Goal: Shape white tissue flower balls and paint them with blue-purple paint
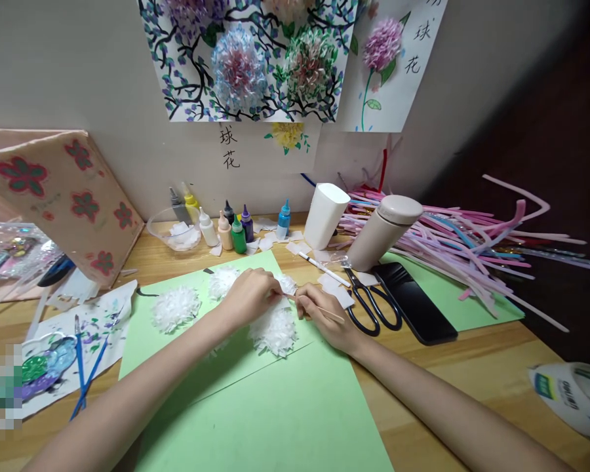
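On green card (275,419), a frilly white flower (274,331) is lying beside the left hand (252,295), which is holding its fingers nearly closed, its grasp unclear. The right hand (327,321) is pinching a thin stick (333,315). Behind, a wall sheet (255,152) is showing handwritten "球花".

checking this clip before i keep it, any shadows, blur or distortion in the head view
Head view: soft shadow on the green paper beside the left forearm; head view: upper right very dark, pixel blocks at lower left; head view: labelled white item at right seems stretched; head view: no strong blur on the left hand or right hand.
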Demonstrator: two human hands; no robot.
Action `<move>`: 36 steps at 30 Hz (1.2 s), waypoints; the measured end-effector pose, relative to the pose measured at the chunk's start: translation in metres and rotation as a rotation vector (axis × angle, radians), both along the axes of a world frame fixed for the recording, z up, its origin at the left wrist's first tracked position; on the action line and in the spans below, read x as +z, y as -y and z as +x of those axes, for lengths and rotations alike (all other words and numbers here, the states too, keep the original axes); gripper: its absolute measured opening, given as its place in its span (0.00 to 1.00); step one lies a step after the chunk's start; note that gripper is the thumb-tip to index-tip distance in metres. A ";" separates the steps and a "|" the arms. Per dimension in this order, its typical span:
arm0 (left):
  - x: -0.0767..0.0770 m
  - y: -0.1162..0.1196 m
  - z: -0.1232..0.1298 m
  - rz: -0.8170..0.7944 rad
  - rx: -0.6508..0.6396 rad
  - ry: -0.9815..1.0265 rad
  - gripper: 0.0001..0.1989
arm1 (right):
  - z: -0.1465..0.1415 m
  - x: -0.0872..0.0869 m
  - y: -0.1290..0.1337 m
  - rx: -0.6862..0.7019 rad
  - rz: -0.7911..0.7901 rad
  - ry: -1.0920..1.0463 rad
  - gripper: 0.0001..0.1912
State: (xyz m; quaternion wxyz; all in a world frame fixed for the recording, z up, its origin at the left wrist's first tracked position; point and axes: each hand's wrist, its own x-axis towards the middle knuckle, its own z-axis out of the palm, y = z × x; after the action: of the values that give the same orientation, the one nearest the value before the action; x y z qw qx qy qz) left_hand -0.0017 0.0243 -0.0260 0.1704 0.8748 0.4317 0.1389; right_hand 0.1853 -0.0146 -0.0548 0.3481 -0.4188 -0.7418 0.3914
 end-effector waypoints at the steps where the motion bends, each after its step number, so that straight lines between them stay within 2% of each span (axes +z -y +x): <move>1: 0.000 0.000 0.000 0.033 0.002 -0.024 0.07 | 0.001 -0.001 0.000 -0.010 -0.006 -0.021 0.15; 5: 0.003 0.000 0.001 0.101 0.003 -0.123 0.08 | 0.003 -0.007 0.002 -0.054 0.046 -0.059 0.17; 10: 0.004 -0.001 0.000 0.134 -0.010 -0.169 0.08 | 0.003 -0.006 0.002 0.007 0.115 0.046 0.16; 19: -0.004 -0.001 0.000 0.169 -0.035 -0.174 0.07 | -0.001 -0.003 0.000 0.064 0.104 0.110 0.14; 23: -0.002 -0.001 0.001 0.159 -0.029 -0.189 0.07 | -0.001 -0.003 -0.001 0.071 0.104 0.110 0.14; 26: 0.003 -0.005 -0.004 0.147 0.031 -0.189 0.07 | -0.002 -0.003 -0.002 0.068 0.103 0.108 0.13; 29: 0.004 -0.012 -0.014 0.191 0.178 -0.215 0.08 | -0.004 -0.003 -0.003 0.064 0.115 0.110 0.13; 31: 0.002 -0.016 -0.020 0.213 0.231 -0.269 0.08 | -0.005 -0.003 -0.003 0.066 0.127 0.130 0.14; 36: -0.002 -0.020 -0.023 0.167 0.171 -0.365 0.08 | -0.009 0.001 -0.008 0.045 0.176 0.202 0.16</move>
State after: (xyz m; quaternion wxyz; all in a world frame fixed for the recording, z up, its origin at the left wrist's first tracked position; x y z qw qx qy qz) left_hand -0.0246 0.0447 -0.0280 0.0041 0.8568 0.5148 0.0276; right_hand 0.1760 -0.0066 -0.0536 0.2982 -0.4072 -0.8136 0.2885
